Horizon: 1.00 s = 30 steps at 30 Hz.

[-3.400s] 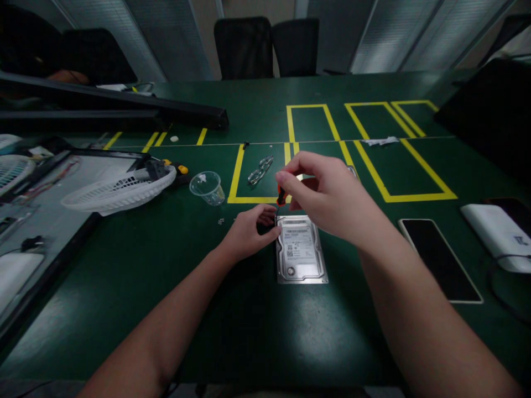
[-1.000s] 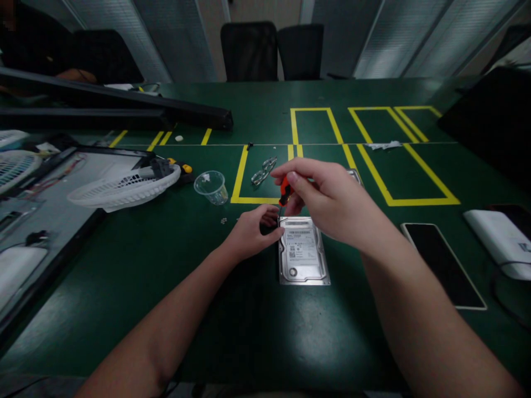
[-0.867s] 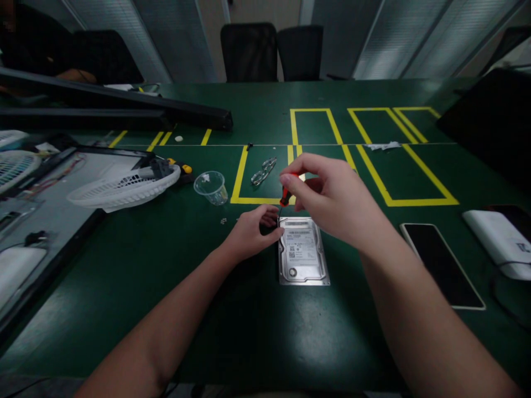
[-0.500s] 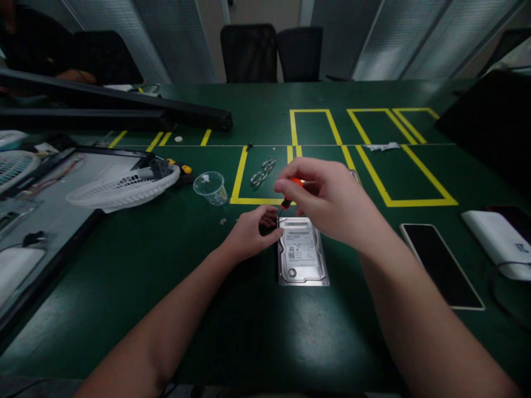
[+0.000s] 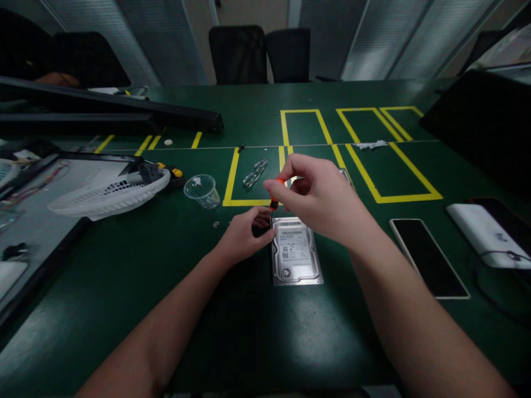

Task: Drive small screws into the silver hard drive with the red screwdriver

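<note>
Both hands close in on a silver hard drive [image 5: 296, 255] lying flat, label up, on a dark green table [image 5: 232, 331], directly in front of the person. The right hand [image 5: 321, 190], arriving from 4 o'clock, pinches a small orange-and-black screwdriver [image 5: 274, 204] between thumb and fingertips, its handle firmly held and its thin shaft pointing down, nearly upright, with the top leaning slightly toward 1 o'clock. The drive's long axis runs roughly from 12 to 6 o'clock, and everything turns on its 11 o'clock corner: from the right hand's grip, that corner lies toward 7 o'clock and below, in line with the shaft; whether the tip is seated there is too small to tell. The left hand [image 5: 243, 235] is the nearer to the drive, its thumb at the edge just below that corner and its other fingers curled around the outside; whether they clamp anything cannot be told. Seen from the drive, a few tiny pieces [image 5: 216, 225] lie toward 10 o'clock, with a clear plastic cup [image 5: 202, 193] just beyond, while eyeglasses [image 5: 255, 172] rest toward 11 o'clock and a phone [image 5: 431, 258] lies well apart at 3 o'clock
</note>
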Motion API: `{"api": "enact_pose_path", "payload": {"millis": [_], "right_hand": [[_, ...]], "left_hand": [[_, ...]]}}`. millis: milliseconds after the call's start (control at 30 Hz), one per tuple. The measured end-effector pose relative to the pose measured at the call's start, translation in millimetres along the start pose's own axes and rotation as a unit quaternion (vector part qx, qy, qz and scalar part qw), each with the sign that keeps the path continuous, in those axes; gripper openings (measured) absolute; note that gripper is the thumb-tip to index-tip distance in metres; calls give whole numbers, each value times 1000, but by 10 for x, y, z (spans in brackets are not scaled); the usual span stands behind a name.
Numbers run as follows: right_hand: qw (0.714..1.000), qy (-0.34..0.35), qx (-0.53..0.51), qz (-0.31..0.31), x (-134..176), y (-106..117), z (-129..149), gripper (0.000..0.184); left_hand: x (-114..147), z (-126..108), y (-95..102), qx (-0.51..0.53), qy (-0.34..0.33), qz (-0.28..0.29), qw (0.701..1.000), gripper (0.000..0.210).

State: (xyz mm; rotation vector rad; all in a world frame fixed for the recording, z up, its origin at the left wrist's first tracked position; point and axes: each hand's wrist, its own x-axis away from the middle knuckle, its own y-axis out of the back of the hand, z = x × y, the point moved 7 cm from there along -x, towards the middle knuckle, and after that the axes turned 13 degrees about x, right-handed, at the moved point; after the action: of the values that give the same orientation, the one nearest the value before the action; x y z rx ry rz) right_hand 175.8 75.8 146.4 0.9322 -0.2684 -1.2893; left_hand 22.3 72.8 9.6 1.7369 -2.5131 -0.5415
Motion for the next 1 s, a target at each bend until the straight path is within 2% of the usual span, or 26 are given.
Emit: {"api": "enact_pose_path", "payload": {"millis": [100,267,467,667,767,900,1000], "right_hand": [[1000,-12,12,-14,1,5,-47,26],[998,41,-54,-6,-12,-7,24,2],[998,32,-39,49,-51,-76,38,29],[998,3,-50,42,-55,-87,-16,24],[1000,-15,-12,16,-45,-46,-25,20],[999,-45,22,-18,-40,-17,-69,27],[999,-36,7,-35,-41,-11,-70,19]], "left_hand": [[6,4,0,0,1,1,1000,38],[4,35,1,1,12,2,1000,40],[8,33,9,6,6,2,1000,40],[13,41,14,17,6,6,1000,38],[17,49,23,12,4,2,1000,43],[23,62,33,6,4,-1,1000,46],[22,68,36,3,4,-2,1000,46]]}}
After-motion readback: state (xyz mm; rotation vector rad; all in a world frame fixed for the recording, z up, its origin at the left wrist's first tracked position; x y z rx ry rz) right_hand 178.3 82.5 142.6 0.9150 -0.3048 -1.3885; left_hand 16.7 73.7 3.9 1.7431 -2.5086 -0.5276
